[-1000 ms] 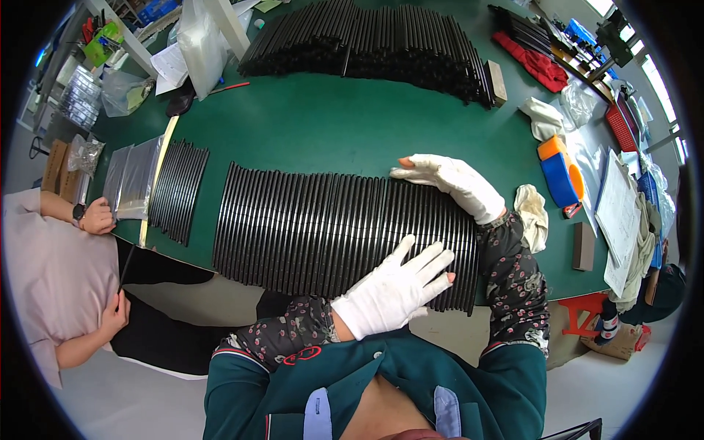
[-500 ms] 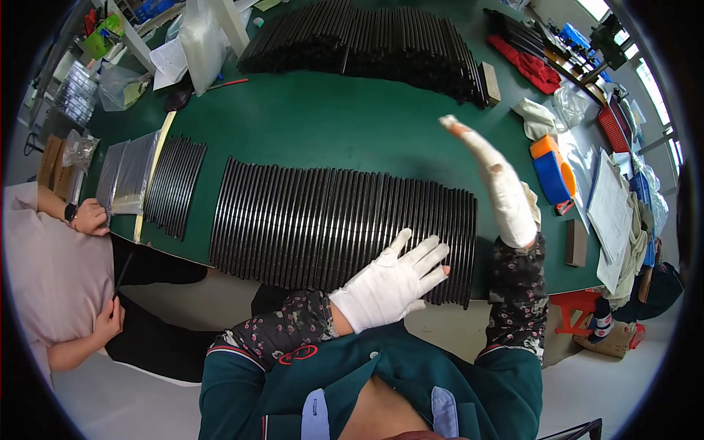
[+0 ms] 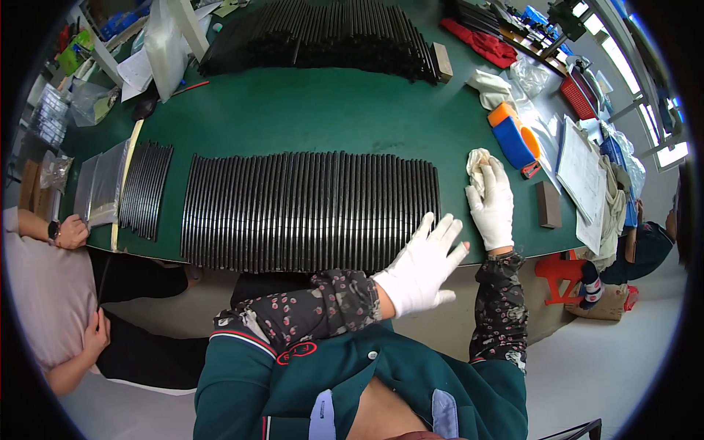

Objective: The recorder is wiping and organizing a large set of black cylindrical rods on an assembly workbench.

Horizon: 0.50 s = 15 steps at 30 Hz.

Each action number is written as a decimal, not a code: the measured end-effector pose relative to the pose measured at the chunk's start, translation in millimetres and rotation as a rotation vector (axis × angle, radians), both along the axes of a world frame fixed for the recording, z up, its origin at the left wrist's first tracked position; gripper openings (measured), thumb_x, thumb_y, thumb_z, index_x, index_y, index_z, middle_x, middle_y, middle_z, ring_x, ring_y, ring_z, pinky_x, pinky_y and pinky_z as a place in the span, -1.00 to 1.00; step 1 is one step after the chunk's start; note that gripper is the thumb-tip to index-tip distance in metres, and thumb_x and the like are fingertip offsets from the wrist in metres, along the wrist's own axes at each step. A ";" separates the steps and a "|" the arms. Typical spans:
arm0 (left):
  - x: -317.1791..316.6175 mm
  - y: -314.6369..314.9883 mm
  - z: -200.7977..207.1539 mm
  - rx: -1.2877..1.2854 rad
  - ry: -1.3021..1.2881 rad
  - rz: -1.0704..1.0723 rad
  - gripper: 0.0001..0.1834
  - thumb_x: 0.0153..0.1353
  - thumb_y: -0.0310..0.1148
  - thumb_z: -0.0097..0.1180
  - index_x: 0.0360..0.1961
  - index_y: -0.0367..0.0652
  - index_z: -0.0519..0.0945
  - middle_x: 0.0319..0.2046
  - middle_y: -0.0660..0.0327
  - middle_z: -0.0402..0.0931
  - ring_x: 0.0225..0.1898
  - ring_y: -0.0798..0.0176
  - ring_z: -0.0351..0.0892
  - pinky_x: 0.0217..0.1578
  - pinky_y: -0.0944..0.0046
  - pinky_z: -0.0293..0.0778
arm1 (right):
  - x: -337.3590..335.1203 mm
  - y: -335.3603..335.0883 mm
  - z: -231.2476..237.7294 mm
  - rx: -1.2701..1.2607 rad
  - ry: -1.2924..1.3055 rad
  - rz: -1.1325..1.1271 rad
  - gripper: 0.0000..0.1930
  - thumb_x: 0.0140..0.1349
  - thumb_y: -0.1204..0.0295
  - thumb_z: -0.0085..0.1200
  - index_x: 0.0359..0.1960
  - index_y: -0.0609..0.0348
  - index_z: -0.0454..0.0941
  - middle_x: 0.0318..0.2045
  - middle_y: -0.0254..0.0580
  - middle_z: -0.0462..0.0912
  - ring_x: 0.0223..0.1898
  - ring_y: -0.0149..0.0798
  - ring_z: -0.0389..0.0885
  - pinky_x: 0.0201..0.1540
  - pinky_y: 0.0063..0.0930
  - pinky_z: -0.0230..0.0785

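Observation:
A row of thin black rods (image 3: 308, 209) lies side by side near the front edge of the green table. My left hand (image 3: 422, 271), in a white glove, is at the row's right end, fingers spread and holding nothing. Its fingertips are over or against the last rods; whether they touch is unclear. To the right of the row, my right hand (image 3: 493, 209), also gloved in white, rests on the table. Its fingers are closed over a crumpled whitish cloth (image 3: 477, 159), which sticks out past the fingertips.
Another person's hand (image 3: 72, 232) rests by plastic bags (image 3: 106, 176) at left, beside a smaller set of rods (image 3: 147, 189). A large rod pile (image 3: 315, 37) lies at the back. An orange-and-blue tape holder (image 3: 515, 139) and a brown block (image 3: 548, 204) stand at right.
My right hand has come down from a raised, outstretched pose onto the cloth. My left hand has slid right, off the rods' middle to the row's end. The whole view has shifted slightly.

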State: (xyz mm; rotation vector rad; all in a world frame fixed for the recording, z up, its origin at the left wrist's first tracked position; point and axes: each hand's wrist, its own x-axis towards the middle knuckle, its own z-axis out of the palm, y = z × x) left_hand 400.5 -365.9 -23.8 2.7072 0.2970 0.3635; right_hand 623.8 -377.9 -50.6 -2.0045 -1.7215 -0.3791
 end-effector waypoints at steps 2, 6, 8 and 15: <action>4.5 -2.1 -6.7 0.031 0.012 0.045 -0.20 0.04 0.02 0.25 0.21 -0.29 0.39 0.28 -0.17 0.21 0.37 -0.16 0.10 0.34 -0.22 0.00 | 0.7 -0.4 -1.4 0.014 0.016 0.005 -0.43 -0.01 0.47 0.22 0.11 0.27 0.39 0.15 0.13 0.42 0.17 0.16 0.40 0.22 -0.12 0.29; 7.8 -0.2 -14.0 0.077 0.000 0.087 -0.32 0.09 -0.11 0.22 0.16 -0.34 0.42 0.26 -0.15 0.25 0.36 -0.12 0.14 0.34 -0.14 0.05 | 3.2 -0.6 -4.3 0.037 0.038 0.012 -0.45 0.00 0.48 0.22 0.10 0.26 0.41 0.15 0.12 0.43 0.17 0.16 0.40 0.22 -0.12 0.29; 7.9 -0.8 -14.1 0.074 0.004 0.095 -0.32 0.09 -0.12 0.23 0.16 -0.34 0.43 0.25 -0.14 0.25 0.36 -0.11 0.15 0.34 -0.14 0.05 | 4.4 -0.6 -9.0 0.061 0.044 0.011 -0.46 0.01 0.50 0.22 0.09 0.25 0.42 0.14 0.10 0.44 0.17 0.15 0.40 0.21 -0.14 0.30; -13.7 14.0 3.6 0.066 -0.016 -0.079 -0.30 0.04 -0.11 0.25 0.19 -0.22 0.43 0.28 -0.03 0.24 0.37 -0.02 0.13 0.35 -0.10 0.06 | 3.0 -1.0 -4.5 0.163 -0.024 0.047 -0.61 0.04 0.59 0.21 -0.03 0.19 0.51 -0.05 -0.02 0.57 -0.02 0.05 0.52 0.07 -0.19 0.38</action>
